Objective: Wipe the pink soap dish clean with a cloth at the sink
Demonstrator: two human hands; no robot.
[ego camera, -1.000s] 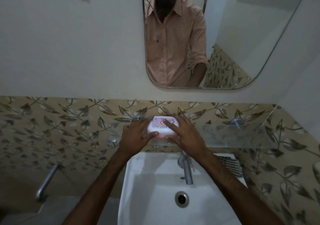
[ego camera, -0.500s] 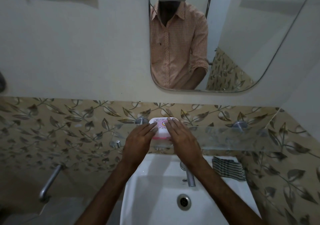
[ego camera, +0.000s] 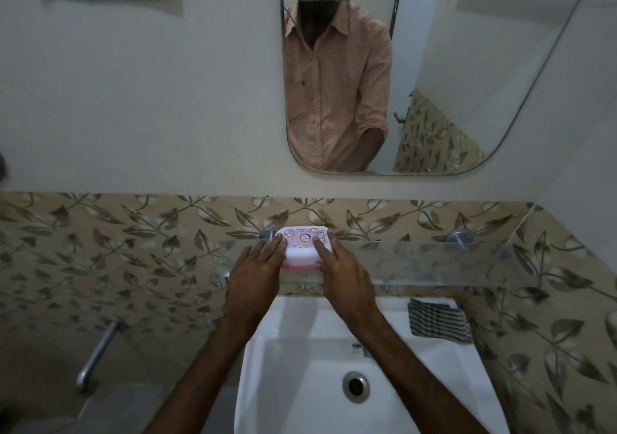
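The pink soap dish (ego camera: 305, 246) is lying on the glass shelf (ego camera: 434, 260) above the sink (ego camera: 283, 340), its long axis running left to right.
The left hand (ego camera: 255, 275) and right hand (ego camera: 345, 278) are pressing its ends with straight fingers (ego camera: 271, 250), each grip open; the thumbs are hiding, and the right forearm (ego camera: 417, 370) is covering most of the tap (ego camera: 366, 350).

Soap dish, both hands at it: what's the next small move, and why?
Probably grip the pink soap dish and lift it off the glass shelf toward the sink: left hand and right hand flank it with straight fingers, and the striped cloth lies on the sink's right rim.
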